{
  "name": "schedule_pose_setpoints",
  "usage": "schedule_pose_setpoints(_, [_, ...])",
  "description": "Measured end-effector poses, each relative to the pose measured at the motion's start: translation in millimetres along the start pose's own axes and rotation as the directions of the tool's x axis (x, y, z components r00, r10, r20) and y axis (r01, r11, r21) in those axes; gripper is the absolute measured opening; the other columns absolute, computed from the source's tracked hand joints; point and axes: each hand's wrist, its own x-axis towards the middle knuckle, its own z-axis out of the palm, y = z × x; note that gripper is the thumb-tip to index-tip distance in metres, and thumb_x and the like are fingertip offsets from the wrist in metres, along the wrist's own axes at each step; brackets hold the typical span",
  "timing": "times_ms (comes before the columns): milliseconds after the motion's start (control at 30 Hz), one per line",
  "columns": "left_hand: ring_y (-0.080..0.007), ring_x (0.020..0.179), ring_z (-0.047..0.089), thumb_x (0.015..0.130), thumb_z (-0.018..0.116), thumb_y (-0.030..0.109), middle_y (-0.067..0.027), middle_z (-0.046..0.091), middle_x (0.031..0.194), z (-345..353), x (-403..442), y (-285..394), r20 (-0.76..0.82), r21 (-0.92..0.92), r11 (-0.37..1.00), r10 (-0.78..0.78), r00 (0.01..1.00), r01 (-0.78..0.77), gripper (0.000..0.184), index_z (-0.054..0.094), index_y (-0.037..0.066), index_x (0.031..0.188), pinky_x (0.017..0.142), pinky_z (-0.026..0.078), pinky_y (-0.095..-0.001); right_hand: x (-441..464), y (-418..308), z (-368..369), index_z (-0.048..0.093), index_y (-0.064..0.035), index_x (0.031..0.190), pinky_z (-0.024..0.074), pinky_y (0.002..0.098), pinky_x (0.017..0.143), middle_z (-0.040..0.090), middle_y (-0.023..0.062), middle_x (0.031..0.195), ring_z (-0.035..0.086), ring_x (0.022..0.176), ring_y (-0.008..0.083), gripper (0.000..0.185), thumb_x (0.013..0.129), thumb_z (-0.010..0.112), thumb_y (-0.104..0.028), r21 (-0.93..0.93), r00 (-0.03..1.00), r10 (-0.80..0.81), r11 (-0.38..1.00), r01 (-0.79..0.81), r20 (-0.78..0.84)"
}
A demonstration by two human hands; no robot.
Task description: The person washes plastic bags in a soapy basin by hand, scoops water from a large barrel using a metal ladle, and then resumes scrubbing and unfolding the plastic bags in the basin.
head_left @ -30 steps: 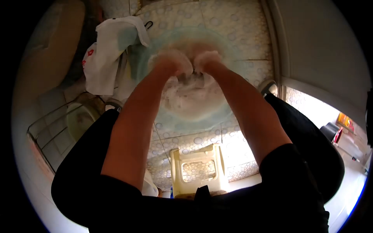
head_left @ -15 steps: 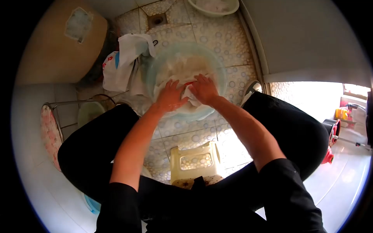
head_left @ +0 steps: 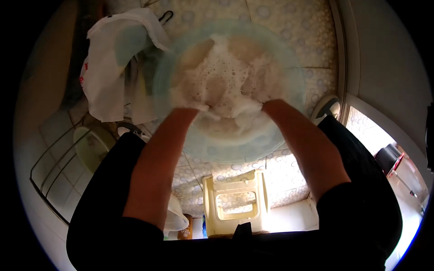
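A round, pale translucent basin (head_left: 165,79) holds cloudy, foamy water (head_left: 226,72). My left hand (head_left: 196,107) is sunk in it past the wrist at the near left side, its fingers hidden beneath the suds. On the near right, my right hand (head_left: 266,107) is likewise under the foam, with only the wrist showing. Whitish wet shapes in the suds may be cloth, but I cannot make out their edges. What either hand touches below the surface is hidden.
A white plastic bag (head_left: 106,67) with red print lies left of the basin. A cream plastic stool (head_left: 237,207) stands close in front of me. Left are a wire rack (head_left: 49,167) and a greenish bowl (head_left: 92,149). My shoe (head_left: 327,108) is by the right door frame.
Both hands have gone from white cloth at the surface down into the water and out of sight. The foam is more stirred up. My view has moved closer to the basin.
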Motion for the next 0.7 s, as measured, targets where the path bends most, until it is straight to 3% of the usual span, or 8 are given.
schedule_pose_setpoints(267, [-0.0295,0.097,0.060,0.085,0.056,0.036,-0.0127,0.065,0.106,-182.2,-2.7,91.9,0.282,0.332,0.940,-0.025,0.959,-0.073,0.036,0.064,0.013,0.111,0.082,0.046,-0.0405,-7.3,-26.2,-81.6,0.058,-0.0095,0.120,0.0497,0.0399,0.082,0.062,0.0153,0.113,0.063,0.096,0.0303,0.040,0.084,0.057,-0.027,0.002,0.995,-0.008,1.000,0.008,0.100])
schedule_pose_setpoints(300, [-0.0301,0.093,0.061,0.081,0.058,0.042,-0.0155,0.065,0.103,-146.4,26.9,62.2,0.253,0.394,0.886,0.151,0.956,-0.244,0.039,0.063,0.012,0.106,0.078,0.048,-0.0412,-25.8,-42.1,-88.4,0.061,-0.0079,0.112,0.0483,0.0418,0.083,0.065,0.0164,0.105,0.063,0.097,0.0302,0.034,0.087,0.051,-0.030,-0.260,0.970,-0.056,0.966,-0.008,-0.236])
schedule_pose_setpoints(333, [-0.0301,0.093,0.061,0.081,0.058,0.042,-0.0155,0.065,0.103,-164.0,14.9,68.9,0.226,0.411,0.880,0.156,0.962,-0.239,0.039,0.063,0.012,0.106,0.078,0.048,-0.0412,-32.6,-45.3,-93.9,0.061,-0.0079,0.112,0.0483,0.0418,0.083,0.065,0.0164,0.105,0.063,0.097,0.0302,0.034,0.087,0.051,-0.030,-0.270,0.962,-0.063,0.963,-0.012,-0.266])
schedule_pose_setpoints(400, [-0.0328,0.095,0.062,0.079,0.056,0.043,-0.0139,0.066,0.103,-197.6,-23.7,88.1,0.100,0.066,0.992,0.098,0.990,-0.105,0.045,0.061,0.009,0.107,0.080,0.048,-0.0418,-46.1,-49.8,-96.4,0.058,-0.0122,0.110,0.0461,0.0421,0.083,0.065,0.0139,0.101,0.061,0.094,0.0340,0.039,0.094,0.040,-0.043,-0.072,0.928,-0.024,0.997,-0.003,-0.371])
schedule_pose_setpoints(433, [-0.0330,0.096,0.061,0.078,0.057,0.044,-0.0145,0.066,0.101,-211.6,-38.8,90.3,0.071,0.025,0.982,0.185,0.980,-0.188,0.045,0.062,0.009,0.106,0.080,0.048,-0.0431,-62.1,-53.3,-103.0,0.058,-0.0122,0.110,0.0461,0.0421,0.083,0.065,0.0139,0.101,0.061,0.094,0.0340,0.039,0.094,0.040,-0.043,-0.087,0.914,-0.032,0.996,-0.004,-0.405])
schedule_pose_setpoints(600, [-0.0366,0.092,0.061,0.074,0.067,0.035,-0.0186,0.065,0.097,-289.7,-110.5,130.1,0.066,0.027,0.964,0.261,0.963,-0.263,0.046,0.059,0.004,0.107,0.080,0.046,-0.0438,-178.3,-93.4,-153.6,0.061,-0.0101,0.099,0.0479,0.0435,0.076,0.066,0.0144,0.094,0.063,0.087,0.0334,0.046,0.095,0.036,-0.048,0.136,0.888,-0.113,0.972,0.192,-0.446])
schedule_pose_setpoints(667, [-0.0324,0.103,0.059,0.074,0.066,0.041,-0.0154,0.064,0.108,-316.2,-139.3,148.4,0.091,0.071,0.961,0.259,0.962,-0.266,0.056,0.057,0.011,0.120,0.087,0.047,-0.0429,-209.2,-100.8,-166.5,0.061,-0.0094,0.098,0.0480,0.0433,0.074,0.067,0.0138,0.090,0.063,0.083,0.0321,0.041,0.094,0.041,-0.045,0.027,0.818,-0.187,0.970,0.240,-0.544])
schedule_pose_setpoints(700, [-0.0324,0.103,0.059,0.074,0.066,0.041,-0.0154,0.064,0.108,-324.1,-157.7,154.3,0.086,0.067,0.961,0.262,0.961,-0.268,0.056,0.057,0.011,0.120,0.087,0.047,-0.0429,-230.0,-108.5,-173.3,0.062,-0.0083,0.096,0.0480,0.0426,0.072,0.066,0.0139,0.088,0.063,0.081,0.0322,0.039,0.093,0.044,-0.043,0.112,0.813,-0.174,0.953,0.281,-0.556])
